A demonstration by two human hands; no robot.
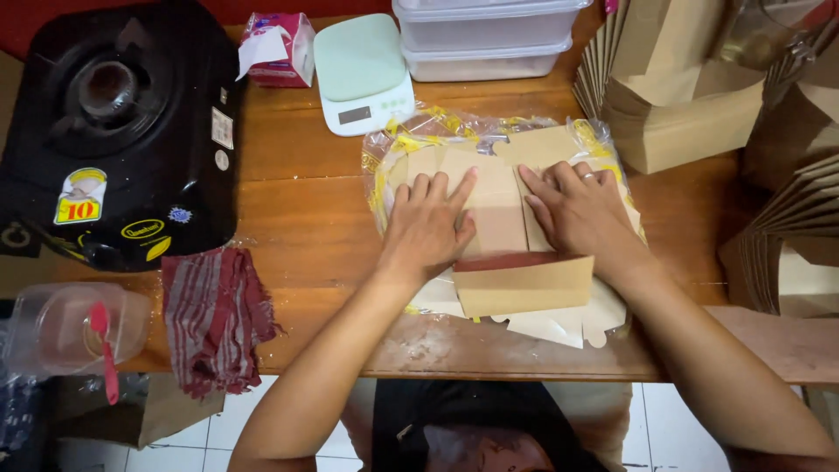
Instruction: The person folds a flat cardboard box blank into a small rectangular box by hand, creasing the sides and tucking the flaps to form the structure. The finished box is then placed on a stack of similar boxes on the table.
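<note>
A person stands at a wooden tabletop [306,175], both palms flat on a flat brown cardboard box blank [498,218] at the centre. The left hand [428,225] and right hand [581,210] lie open, fingers spread, pressing rather than gripping. The near flap [524,286], at six o'clock, is already folded up; the other panels lie unfolded on a clear plastic wrapper [411,140]. At two o'clock stand finished brown boxes [690,96]; at twelve, a kitchen scale [363,74] and stacked plastic containers [481,35]; at nine, a black gas stove [114,131], with a striped cloth [214,319] near it.
</note>
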